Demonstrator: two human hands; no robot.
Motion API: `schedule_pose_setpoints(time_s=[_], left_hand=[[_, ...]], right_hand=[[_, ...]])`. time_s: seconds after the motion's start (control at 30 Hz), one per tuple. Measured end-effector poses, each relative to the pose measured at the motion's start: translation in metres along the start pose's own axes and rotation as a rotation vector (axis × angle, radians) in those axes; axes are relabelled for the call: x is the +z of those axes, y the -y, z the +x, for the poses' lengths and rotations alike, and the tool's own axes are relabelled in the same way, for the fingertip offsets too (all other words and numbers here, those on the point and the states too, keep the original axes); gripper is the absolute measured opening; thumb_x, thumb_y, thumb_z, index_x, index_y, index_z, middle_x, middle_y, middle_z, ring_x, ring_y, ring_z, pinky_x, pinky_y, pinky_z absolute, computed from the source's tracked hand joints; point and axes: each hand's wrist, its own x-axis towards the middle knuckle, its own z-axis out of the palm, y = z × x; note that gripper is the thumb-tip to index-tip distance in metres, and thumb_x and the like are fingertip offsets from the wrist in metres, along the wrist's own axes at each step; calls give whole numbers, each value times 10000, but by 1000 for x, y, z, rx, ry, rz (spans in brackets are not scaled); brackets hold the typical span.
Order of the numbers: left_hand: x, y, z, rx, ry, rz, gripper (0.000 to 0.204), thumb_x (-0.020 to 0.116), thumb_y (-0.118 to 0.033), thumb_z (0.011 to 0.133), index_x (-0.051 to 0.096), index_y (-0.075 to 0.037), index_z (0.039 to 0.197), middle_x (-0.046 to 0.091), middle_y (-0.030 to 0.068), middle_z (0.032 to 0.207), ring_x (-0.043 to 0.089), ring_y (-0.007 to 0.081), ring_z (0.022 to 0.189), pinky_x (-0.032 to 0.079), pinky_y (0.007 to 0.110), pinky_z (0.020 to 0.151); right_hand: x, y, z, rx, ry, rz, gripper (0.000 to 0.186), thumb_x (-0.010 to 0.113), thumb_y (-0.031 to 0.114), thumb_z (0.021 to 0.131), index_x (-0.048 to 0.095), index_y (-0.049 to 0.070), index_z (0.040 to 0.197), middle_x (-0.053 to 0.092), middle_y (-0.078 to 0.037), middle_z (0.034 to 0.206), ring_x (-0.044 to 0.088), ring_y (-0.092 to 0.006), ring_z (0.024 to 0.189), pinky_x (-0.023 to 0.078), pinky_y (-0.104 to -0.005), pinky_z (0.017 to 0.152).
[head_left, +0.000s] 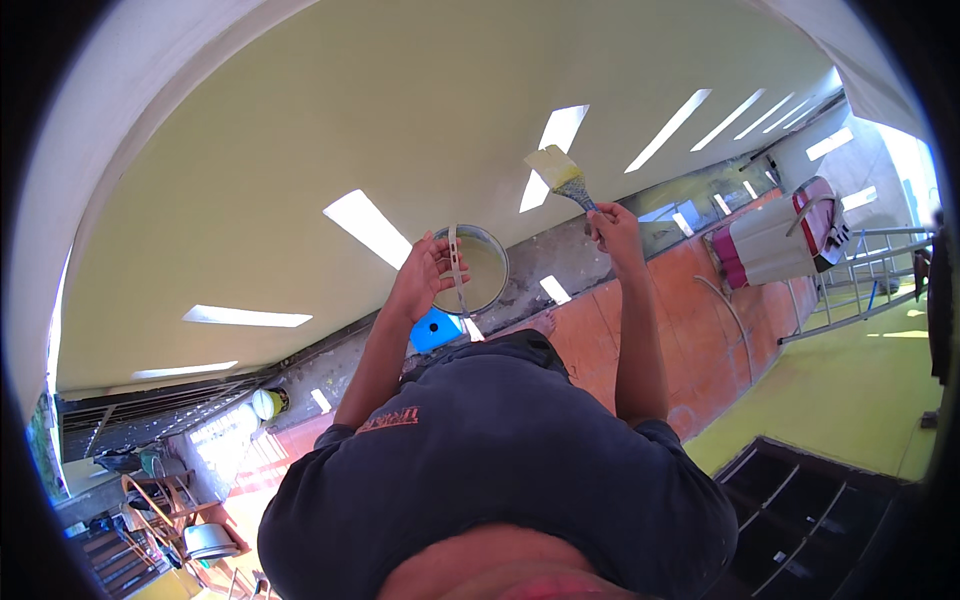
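My right hand is closed round the handle of a wide paintbrush. The brush points up and to the left, its bristles coated in pale yellow paint, close to the pale yellow-green wall. My left hand grips the flat bail handle of a round paint bucket. Pale paint fills the inside of the bucket. Just below the bucket, a blue plastic piece with a dark hole shows, partly covered by my left forearm.
On the right stand a white and pink washing machine and a metal ladder. Orange tiles cover the floor beside a grey strip along the wall. A small bucket and a wooden chair are at the left.
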Motion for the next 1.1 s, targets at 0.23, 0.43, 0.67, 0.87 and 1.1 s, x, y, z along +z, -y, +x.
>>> schedule_pose_setpoints(time_s=[0.23, 0.43, 0.67, 0.87, 1.1], left_hand=[[13, -27, -14, 81, 84, 11, 641, 322, -517, 1019, 480, 55, 1264, 527, 138, 1156, 574, 262, 1006, 507, 473, 944], [19, -41, -16, 143, 69, -26, 627, 325, -506, 1020, 483, 53, 1257, 551, 142, 1135, 587, 279, 1024, 497, 473, 950], [22, -47, -16, 185, 109, -76, 611, 317, -498, 1021, 500, 39, 1250, 558, 143, 1148, 587, 274, 1039, 485, 466, 963], [27, -44, -15, 211, 171, -102, 626, 312, -504, 1018, 494, 45, 1259, 571, 152, 1145, 592, 273, 1051, 483, 458, 962], [30, -46, -12, 207, 167, -109, 636, 326, -514, 1013, 485, 50, 1258, 582, 156, 1107, 598, 277, 1050, 488, 457, 958]], right_hand=[[-4, 83, -43, 76, 468, -330, 292, 703, 117, 827, 677, -23, 1082, 671, -70, 837, 567, -80, 644, 391, -229, 500], [84, 76, -31, -373, 486, -776, 278, 757, 213, 755, 731, 10, 944, 689, -141, 836, 642, -249, 743, 502, -357, 719], [156, 36, -11, -570, 251, -639, 220, 777, 142, 741, 716, 27, 918, 688, -142, 848, 665, -270, 746, 513, -359, 682], [166, 5, -3, -629, 431, -722, 294, 745, 143, 756, 651, 19, 1006, 662, -164, 912, 655, -344, 844, 517, -420, 722], [172, -22, 7, -684, 478, -706, 301, 752, 104, 724, 640, 15, 989, 662, -176, 886, 649, -372, 855, 517, -442, 724]])
